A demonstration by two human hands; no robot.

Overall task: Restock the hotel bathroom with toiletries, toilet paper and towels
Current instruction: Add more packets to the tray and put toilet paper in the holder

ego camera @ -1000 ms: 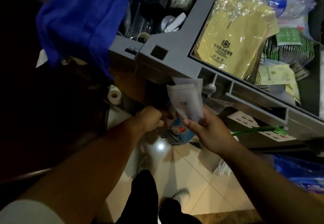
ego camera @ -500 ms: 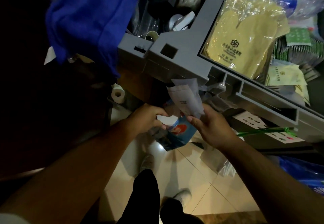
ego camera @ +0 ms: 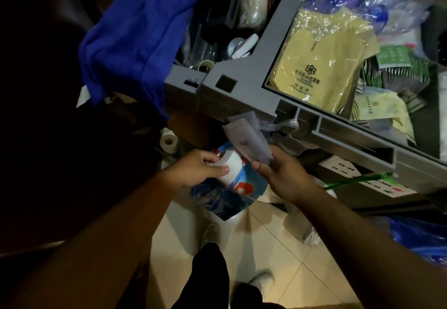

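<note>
The left hand (ego camera: 198,170) is curling its fingers round a white roll (ego camera: 229,166) over the blue printed bag (ego camera: 225,195). At its 3 o'clock, the right hand (ego camera: 283,175) is pinching grey sachets (ego camera: 249,141) just under the cart (ego camera: 242,91) rim. Yellow packets (ego camera: 321,66) are lying in the cart at 1 o'clock, and a blue cloth (ego camera: 135,37) is hanging at 11.
</note>
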